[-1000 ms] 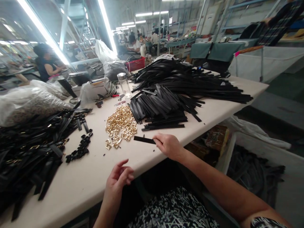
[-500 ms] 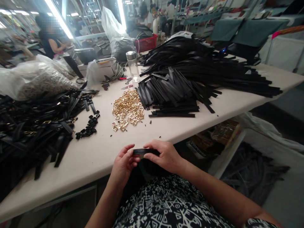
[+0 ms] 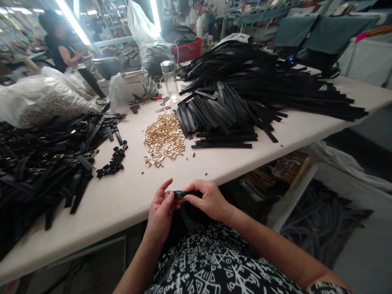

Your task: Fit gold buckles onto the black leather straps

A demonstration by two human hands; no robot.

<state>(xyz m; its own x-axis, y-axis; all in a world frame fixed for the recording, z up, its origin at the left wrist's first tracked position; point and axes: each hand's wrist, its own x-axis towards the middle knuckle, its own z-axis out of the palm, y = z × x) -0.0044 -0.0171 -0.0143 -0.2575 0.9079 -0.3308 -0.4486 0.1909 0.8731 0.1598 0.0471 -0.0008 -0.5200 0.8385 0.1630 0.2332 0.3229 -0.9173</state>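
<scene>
A short black strap [image 3: 180, 194] is held between my two hands, just over the table's front edge. My left hand [image 3: 161, 208] pinches its left end with the thumb and curled fingers, while the index finger sticks up. My right hand [image 3: 211, 200] grips the other end, thumb in front and fingers behind, hiding much of it. Beyond my hands lies a heap of gold buckles [image 3: 164, 136]. A row of small black loops [image 3: 112, 162] is to its left, and a pile of cut black straps [image 3: 214, 114] to its right.
Straps with gold fittings [image 3: 39, 163] cover the table's left side. Long black strips [image 3: 269, 81] are stacked at the back right. A glass bottle [image 3: 170, 83] stands behind the buckles, near filled plastic bags [image 3: 52, 98]. A person [image 3: 63, 45] is at the far left.
My hands have drawn slightly closer together, and the strap between them now looks more bent or twisted. My left index finger has lifted. The view has shifted a little.
</scene>
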